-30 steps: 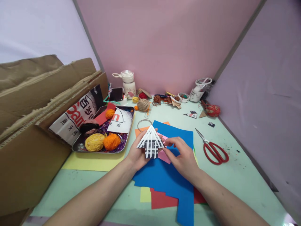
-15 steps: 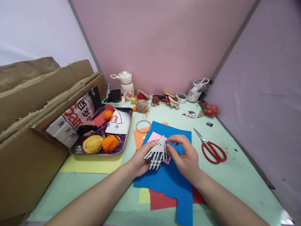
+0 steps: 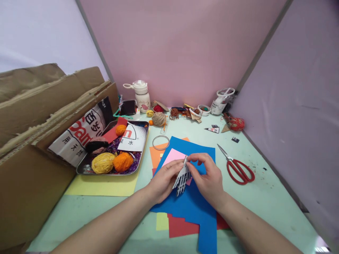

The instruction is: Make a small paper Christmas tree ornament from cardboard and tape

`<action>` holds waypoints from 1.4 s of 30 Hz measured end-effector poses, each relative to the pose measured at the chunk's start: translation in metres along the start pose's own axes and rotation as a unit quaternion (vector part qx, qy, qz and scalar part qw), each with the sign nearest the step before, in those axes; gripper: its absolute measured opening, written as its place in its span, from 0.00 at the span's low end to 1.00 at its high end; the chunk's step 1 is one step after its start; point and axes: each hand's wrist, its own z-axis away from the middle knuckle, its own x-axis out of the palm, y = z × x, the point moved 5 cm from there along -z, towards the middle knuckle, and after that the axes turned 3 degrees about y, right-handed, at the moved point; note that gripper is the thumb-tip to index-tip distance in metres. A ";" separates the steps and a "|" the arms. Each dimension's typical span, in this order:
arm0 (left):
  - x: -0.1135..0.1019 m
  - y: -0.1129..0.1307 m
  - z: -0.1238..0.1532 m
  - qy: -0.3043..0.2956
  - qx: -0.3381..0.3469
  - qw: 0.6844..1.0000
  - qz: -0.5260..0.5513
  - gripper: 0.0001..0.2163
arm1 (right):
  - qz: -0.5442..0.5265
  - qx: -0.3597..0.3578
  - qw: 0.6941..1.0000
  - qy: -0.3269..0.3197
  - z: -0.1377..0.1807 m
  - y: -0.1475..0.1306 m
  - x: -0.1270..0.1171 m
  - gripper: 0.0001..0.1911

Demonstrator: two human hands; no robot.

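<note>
A folded piece of white paper with black print point(image 3: 181, 180) and cut slits hangs between my hands, seen nearly edge-on. My left hand point(image 3: 166, 179) is closed on its left side, thumb near the top. At the upper right edge, my right hand point(image 3: 208, 174) pinches it between thumb and fingers. Below lie a blue sheet point(image 3: 196, 208) with a stepped cut edge and a pink square of paper point(image 3: 173, 156), partly covered by my hands. Red-handled scissors point(image 3: 237, 167) rest open to the right of my right hand.
A metal tray point(image 3: 111, 174) holding yarn balls and printed paper stands at left, on a yellow sheet point(image 3: 102, 185). Cardboard point(image 3: 23, 169) leans beyond it. A metal ring point(image 3: 161, 148), a white bottle point(image 3: 142, 98), yarn point(image 3: 159, 119) and a clear cup point(image 3: 221, 102) sit farther back.
The folded paper has turned from showing its broad face to nearly edge-on. My left fingers have moved slightly right and closer to my right hand, which stays at the paper's edge.
</note>
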 end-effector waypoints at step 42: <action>-0.002 -0.002 0.001 0.013 0.048 0.994 -0.101 0.15 | -0.013 0.023 1.000 0.004 0.002 0.004 0.001 0.05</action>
